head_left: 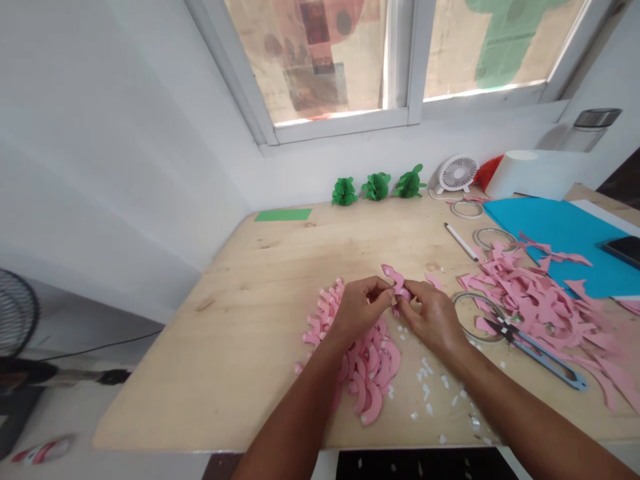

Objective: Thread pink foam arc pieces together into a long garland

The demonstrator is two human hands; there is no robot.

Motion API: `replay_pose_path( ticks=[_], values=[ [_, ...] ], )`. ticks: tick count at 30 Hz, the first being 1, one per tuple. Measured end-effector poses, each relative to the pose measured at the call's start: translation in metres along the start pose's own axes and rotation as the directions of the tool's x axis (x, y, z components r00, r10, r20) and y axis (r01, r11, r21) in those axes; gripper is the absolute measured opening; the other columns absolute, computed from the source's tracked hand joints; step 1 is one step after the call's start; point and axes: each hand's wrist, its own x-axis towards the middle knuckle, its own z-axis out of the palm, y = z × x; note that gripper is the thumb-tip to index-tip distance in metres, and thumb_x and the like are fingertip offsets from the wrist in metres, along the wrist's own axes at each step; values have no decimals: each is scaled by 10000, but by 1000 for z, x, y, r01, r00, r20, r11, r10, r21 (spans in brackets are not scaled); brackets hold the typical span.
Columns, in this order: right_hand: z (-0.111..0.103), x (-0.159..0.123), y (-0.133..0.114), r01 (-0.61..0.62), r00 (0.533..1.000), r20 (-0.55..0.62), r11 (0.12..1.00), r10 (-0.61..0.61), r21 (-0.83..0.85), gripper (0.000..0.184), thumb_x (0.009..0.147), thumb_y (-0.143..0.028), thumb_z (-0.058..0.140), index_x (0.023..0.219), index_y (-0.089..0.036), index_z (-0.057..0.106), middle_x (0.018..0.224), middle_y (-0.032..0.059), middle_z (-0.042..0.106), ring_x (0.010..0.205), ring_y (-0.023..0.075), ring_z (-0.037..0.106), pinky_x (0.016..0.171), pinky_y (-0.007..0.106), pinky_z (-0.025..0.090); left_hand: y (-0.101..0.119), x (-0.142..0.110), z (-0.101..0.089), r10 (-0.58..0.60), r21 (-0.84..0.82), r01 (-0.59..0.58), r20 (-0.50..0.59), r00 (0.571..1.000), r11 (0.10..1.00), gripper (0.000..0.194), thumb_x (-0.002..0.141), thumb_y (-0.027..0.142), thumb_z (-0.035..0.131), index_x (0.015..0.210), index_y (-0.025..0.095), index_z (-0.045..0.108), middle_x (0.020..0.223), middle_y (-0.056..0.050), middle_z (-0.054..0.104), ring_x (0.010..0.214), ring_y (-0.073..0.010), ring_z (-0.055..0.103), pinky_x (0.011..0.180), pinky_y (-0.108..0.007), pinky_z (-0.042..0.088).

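Both hands meet over the table, fingers pinched on one curved pink paper piece (394,275) whose wavy end sticks up between them. My left hand (361,308) holds it from the left, and my right hand (434,319) grips its right side. Partly hidden under my left hand and forearm lies a heap of curved pink paper pieces (373,373), several carrying small white patches. To the right of my right hand are a tape roll (477,317) and blue-handled scissors (543,357). Small white scraps (427,387) are scattered below my right hand.
Pink paper offcuts (540,293) spread over the right side, beside blue sheets (590,247) with a phone (625,248). A white pen (461,242) lies behind. Green paper turtles (376,187), a green strip (283,215) and a small fan (457,173) line the back edge.
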Motion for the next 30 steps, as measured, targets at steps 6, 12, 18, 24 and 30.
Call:
replay_pose_path(
  ticks=[6,12,18,24,30],
  values=[
    [0,-1,1,-8,999,36,998,11,-61,189,829,-265,454,688,-202,564,663,36,614,652,190,548,587,268,345,-1,0,1,-3,4,3,23,1000,1000,113,743,250,576,725,154,633,644,-9,623,627,-136,565,608,-246,445],
    [-1,-1,-3,-31,998,63,999,32,-14,199,828,-278,473,685,-197,585,656,38,606,646,192,548,593,275,356,-6,0,2,-20,-65,23,48,999,998,133,752,264,585,702,146,620,623,-7,602,593,-127,552,589,-250,434],
    [-6,4,-8,-201,973,210,797,96,570,253,848,-357,493,922,-197,675,800,48,690,743,206,623,686,300,454,1,3,0,-99,-227,91,-20,995,970,142,723,256,612,650,134,614,546,4,582,523,-102,511,538,-230,388],
    [-4,6,-7,-350,935,316,581,164,735,239,787,-397,590,814,-186,699,772,39,708,734,190,632,717,300,451,2,3,-3,-125,-280,116,-17,992,953,154,705,279,629,649,137,616,530,-4,592,511,-105,506,541,-239,382],
    [-1,7,-3,-394,919,318,515,233,761,240,740,-405,650,712,-168,676,705,29,690,672,159,609,637,258,433,2,3,-2,-143,-297,141,17,990,944,207,714,340,635,686,136,618,558,-13,595,518,-105,507,533,-235,390]
  ],
)
